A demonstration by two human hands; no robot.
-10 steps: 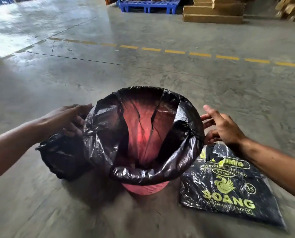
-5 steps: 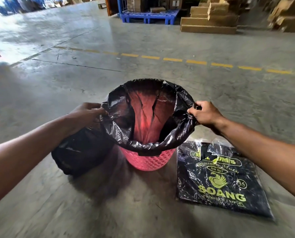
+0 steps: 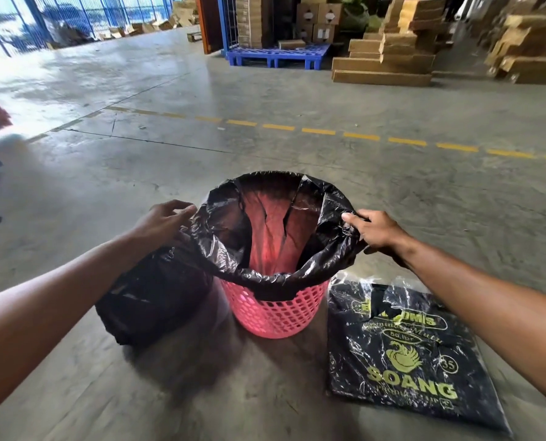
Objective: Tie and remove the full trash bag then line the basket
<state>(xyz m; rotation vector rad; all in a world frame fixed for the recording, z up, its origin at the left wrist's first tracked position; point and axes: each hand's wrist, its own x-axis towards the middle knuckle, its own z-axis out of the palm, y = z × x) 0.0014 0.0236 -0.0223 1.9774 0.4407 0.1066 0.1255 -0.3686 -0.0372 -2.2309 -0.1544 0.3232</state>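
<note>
A pink plastic basket (image 3: 278, 313) stands on the concrete floor. A black liner bag (image 3: 224, 237) sits inside it, its mouth folded outward over the rim. My right hand (image 3: 376, 232) pinches the liner's edge on the right side of the rim. My left hand (image 3: 162, 222) touches the liner's edge on the left, fingers bent around the plastic. A full, tied black trash bag (image 3: 150, 297) lies on the floor against the basket's left side, partly under my left forearm.
A flat pack of black bags printed "SOANG" (image 3: 405, 358) lies on the floor right of the basket. Far off are a dashed yellow floor line (image 3: 316, 131), a blue pallet (image 3: 275, 57) and stacked cardboard boxes (image 3: 389, 58).
Both hands went from open beside the rim to gripping the liner's edge. The view has tilted up and drawn back, so the basket's pink wall shows more.
</note>
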